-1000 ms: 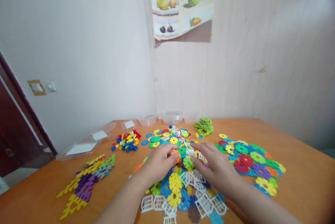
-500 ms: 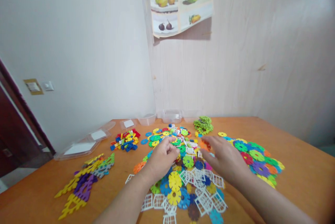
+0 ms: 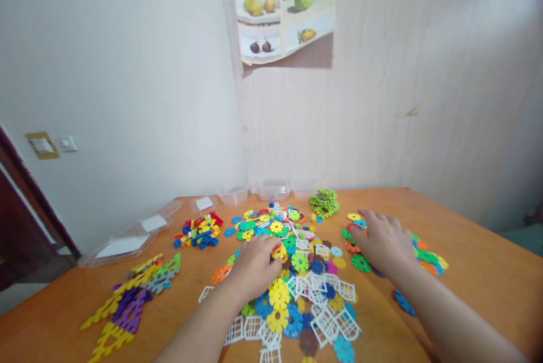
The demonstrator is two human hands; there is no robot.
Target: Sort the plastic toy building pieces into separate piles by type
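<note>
On orange table [image 3: 466, 227], left hand [image 3: 254, 267] grip pinching yellow disc [image 3: 279, 252], right hand [image 3: 384, 238] spread flat on disc pile [image 3: 428, 255], bare room near right edge

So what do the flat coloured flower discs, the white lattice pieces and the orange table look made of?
Flat coloured flower discs: likely moulded plastic, with uniform bright colours and crisp notched edges. White lattice pieces: probably thin plastic too, with fine open bars. Orange table: looks like wood or wood-look laminate, smooth with a slight sheen; which one is unclear.
</note>
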